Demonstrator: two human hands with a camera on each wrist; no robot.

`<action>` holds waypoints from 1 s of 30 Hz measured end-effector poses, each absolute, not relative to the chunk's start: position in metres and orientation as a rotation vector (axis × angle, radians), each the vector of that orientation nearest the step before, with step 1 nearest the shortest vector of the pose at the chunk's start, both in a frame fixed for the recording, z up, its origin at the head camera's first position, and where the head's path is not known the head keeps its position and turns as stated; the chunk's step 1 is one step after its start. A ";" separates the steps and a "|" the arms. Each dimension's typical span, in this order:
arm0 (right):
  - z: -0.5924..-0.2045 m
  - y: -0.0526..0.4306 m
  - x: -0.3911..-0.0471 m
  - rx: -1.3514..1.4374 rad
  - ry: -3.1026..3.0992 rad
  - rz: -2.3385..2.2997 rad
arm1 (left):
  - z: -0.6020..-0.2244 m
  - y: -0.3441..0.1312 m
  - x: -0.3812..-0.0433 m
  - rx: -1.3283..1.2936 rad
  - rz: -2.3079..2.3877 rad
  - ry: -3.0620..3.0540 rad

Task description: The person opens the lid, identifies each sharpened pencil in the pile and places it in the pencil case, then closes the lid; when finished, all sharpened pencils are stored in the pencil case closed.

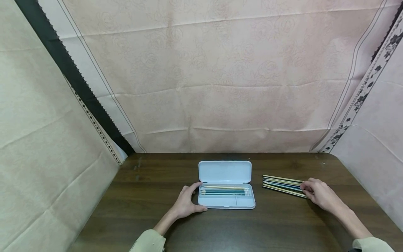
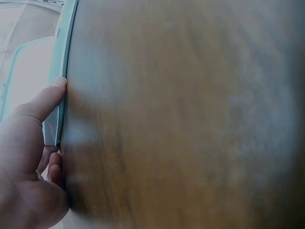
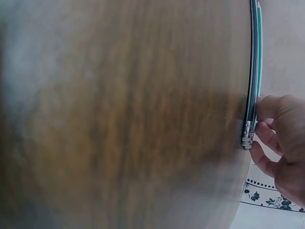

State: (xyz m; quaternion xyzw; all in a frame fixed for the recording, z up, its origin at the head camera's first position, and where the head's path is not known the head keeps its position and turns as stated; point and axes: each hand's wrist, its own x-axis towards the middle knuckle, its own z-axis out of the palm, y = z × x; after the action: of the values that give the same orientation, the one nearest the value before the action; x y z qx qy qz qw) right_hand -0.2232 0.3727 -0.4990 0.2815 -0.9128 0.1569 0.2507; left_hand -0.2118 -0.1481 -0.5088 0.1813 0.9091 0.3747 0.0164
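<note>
Left hand (image 1: 185, 202) astride open case (image 1: 217, 201), right hand (image 1: 322, 194) on pencils (image 1: 281, 184)

The pencil case (image 1: 217, 202) looks hard and smooth, with a soft satin finish; whether it is plastic or painted metal cannot be told. The bundled pencils (image 1: 281, 185) appear smooth and lacquered, with shiny metal ferrules (image 3: 247, 134) at their ends. The counter (image 1: 233, 231) shows wood grain under a slight, blurred gloss. The hanging cloth (image 1: 220, 63) looks matt and creased, and the sleeve (image 1: 149, 241) is matt fabric too.
</note>
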 end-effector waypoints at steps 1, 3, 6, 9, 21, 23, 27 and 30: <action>-0.499 0.373 -0.224 0.775 -2.473 0.421 | -0.509 -0.148 -0.212 0.566 1.165 2.828; -0.498 0.373 -0.224 0.791 -2.456 0.418 | -0.509 -0.148 -0.212 0.558 1.163 2.827; -0.496 0.372 -0.223 0.799 -2.447 0.413 | -0.509 -0.148 -0.212 0.556 1.166 2.826; -0.494 0.370 -0.222 0.797 -2.445 0.418 | -0.509 -0.148 -0.213 0.555 1.164 2.823; -0.488 0.356 -0.216 0.798 -2.414 0.403 | -0.509 -0.149 -0.214 0.593 1.178 2.822; -0.487 0.353 -0.215 0.797 -2.414 0.402 | -0.509 -0.149 -0.215 0.594 1.175 2.824; -0.485 0.349 -0.214 0.799 -2.430 0.410 | -0.510 -0.149 -0.215 0.593 1.169 2.826; -0.485 0.346 -0.214 0.810 -2.449 0.408 | -0.510 -0.149 -0.215 0.592 1.169 2.825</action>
State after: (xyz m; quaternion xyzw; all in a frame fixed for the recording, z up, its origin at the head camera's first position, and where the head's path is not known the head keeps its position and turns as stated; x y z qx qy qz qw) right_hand -0.2142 0.3460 -0.4846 0.2993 -0.9051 0.1509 0.2618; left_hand -0.2151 -0.1489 -0.5102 0.1902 0.9071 0.3753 0.0138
